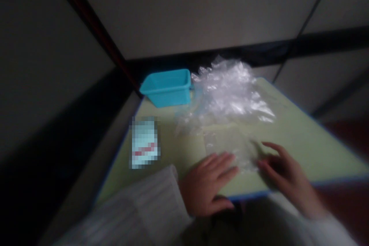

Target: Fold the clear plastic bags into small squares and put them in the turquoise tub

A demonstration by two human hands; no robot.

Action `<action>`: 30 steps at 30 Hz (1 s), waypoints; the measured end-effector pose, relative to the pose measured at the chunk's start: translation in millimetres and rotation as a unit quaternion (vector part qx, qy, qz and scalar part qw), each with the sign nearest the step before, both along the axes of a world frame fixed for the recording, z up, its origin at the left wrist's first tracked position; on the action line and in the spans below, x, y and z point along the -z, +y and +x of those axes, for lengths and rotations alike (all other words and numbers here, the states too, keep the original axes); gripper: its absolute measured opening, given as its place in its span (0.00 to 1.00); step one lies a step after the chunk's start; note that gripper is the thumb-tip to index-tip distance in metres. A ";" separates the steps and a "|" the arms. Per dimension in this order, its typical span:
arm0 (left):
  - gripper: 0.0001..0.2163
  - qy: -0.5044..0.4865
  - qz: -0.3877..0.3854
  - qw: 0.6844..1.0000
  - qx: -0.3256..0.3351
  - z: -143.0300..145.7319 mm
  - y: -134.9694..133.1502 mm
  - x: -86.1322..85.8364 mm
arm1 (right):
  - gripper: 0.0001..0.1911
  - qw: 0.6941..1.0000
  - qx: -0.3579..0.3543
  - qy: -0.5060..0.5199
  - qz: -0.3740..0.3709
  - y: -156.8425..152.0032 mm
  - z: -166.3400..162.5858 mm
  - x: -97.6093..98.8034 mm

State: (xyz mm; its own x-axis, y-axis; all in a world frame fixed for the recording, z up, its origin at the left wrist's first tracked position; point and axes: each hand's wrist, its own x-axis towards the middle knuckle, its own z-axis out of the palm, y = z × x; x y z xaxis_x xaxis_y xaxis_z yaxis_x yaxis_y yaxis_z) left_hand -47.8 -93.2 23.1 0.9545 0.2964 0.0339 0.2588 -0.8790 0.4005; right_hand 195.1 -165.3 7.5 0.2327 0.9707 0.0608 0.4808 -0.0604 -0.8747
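A clear flat plastic bag point(223, 140) lies on the yellow-green tabletop point(300, 142) near its front edge. My left hand point(209, 182) rests palm down on the bag's lower left part, its fingers stretched out. At the bag's right side is my right hand point(288, 177), its index finger and thumb apart and the other fingers curled in. Blur hides whether its fingertips touch the plastic. Just beyond the bag, a large crumpled heap of clear plastic bags point(230, 88) spreads over the table.
A turquoise plastic basket point(170, 94) stands at the back left, beside the heap. Nearer on the left lies a pale, pixelated flat object point(145, 144) with a red stripe. Blue edging runs round the table, and a light panelled wall point(196, 11) rises behind it.
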 end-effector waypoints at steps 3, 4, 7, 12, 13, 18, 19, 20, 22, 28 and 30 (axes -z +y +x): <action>0.33 -0.007 0.007 1.000 0.001 -0.2 -0.6 0.8 | 0.26 1.000 -0.003 -0.004 0.000 0.5 -0.2 0.2; 0.34 -0.011 0.011 1.000 0.000 -0.5 -0.6 1.2 | 0.26 1.000 -0.002 -0.011 0.000 0.4 -0.2 0.8; 0.35 -0.018 0.022 1.000 -0.011 -2.1 1.2 2.9 | 0.26 0.999 0.008 -0.042 0.006 -0.6 -0.3 3.8; 0.36 -0.005 0.031 0.999 -0.037 -4.6 6.4 6.4 | 0.25 0.993 0.024 -0.110 0.017 -0.6 -2.2 7.9; 0.36 -0.002 0.031 0.999 -0.037 -4.8 6.7 6.9 | 0.25 0.992 0.025 -0.125 0.018 -0.2 -2.6 8.3; 0.39 -0.015 0.031 0.999 -0.038 -6.0 5.2 8.1 | 0.24 0.985 0.035 -0.166 0.025 1.1 -2.8 10.0; 0.40 -0.017 0.032 0.999 -0.040 -6.3 5.5 8.3 | 0.24 0.985 0.037 -0.167 0.025 0.6 -2.4 10.1; 0.40 -0.018 0.033 0.998 -0.041 -6.6 6.5 8.3 | 0.24 0.985 0.038 -0.166 0.023 -0.2 -1.8 10.2; 0.41 -0.014 0.037 0.998 -0.049 -7.2 10.7 8.4 | 0.24 0.986 0.036 -0.162 0.021 -2.4 -0.5 10.1; 0.39 -0.009 0.059 0.994 -0.089 -9.1 27.4 9.0 | 0.20 0.968 0.048 -0.224 0.102 -11.2 5.7 16.2; 0.39 -0.008 0.060 0.994 -0.087 -9.4 28.7 9.8 | 0.18 0.951 0.022 -0.273 0.144 -14.0 7.4 19.7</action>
